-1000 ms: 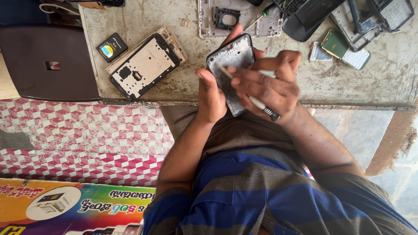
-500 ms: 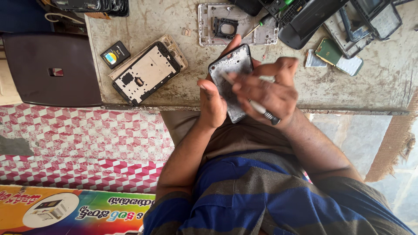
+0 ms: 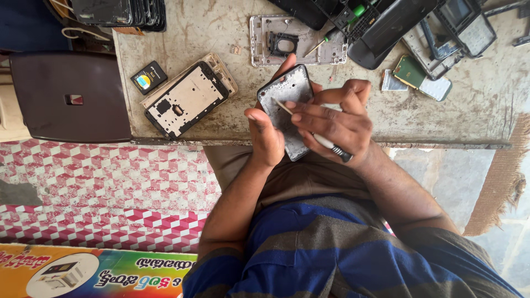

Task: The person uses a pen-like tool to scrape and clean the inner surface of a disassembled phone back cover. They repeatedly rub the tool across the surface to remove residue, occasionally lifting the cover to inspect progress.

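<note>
**Screwdriver tip on an opened phone body, held over the bench edge**

The right hand (image 3: 337, 124) is closed around a small screwdriver (image 3: 312, 134), fingers pinching its pale shaft with the dark banded handle end poking out toward the wrist; the tip rests on the inner face of the grey phone body (image 3: 287, 107); the left hand (image 3: 265, 135) is clamped on that phone body from the side, thumb over its near edge and fingertips showing behind its far top corner; the phone body is held just above the front edge of the worn workbench (image 3: 221, 33), over the person's lap, tilted, its long axis running from the lap up and away toward the bench, inner side facing the camera; the screwdriver lies slantwise across it, tip toward the left hand

On the bench, just to the left, a black phone frame (image 3: 185, 99) lies on a beige back cover (image 3: 223, 69), both slanted; a small black battery (image 3: 148, 76) sits beside them; beyond the hands lies a light metal mid-frame (image 3: 262, 41) with a camera cutout, and a green-handled tool (image 3: 342, 27) rests on it; to the right lie dark phone casings (image 3: 386, 27) and a green circuit board (image 3: 409, 70); a stack of dark screens (image 3: 127, 12) stands at the far left corner; no tray or box holds any of these parts, they lie loose on the bench top; a dark brown stool (image 3: 72, 96) stands beside the bench
</note>
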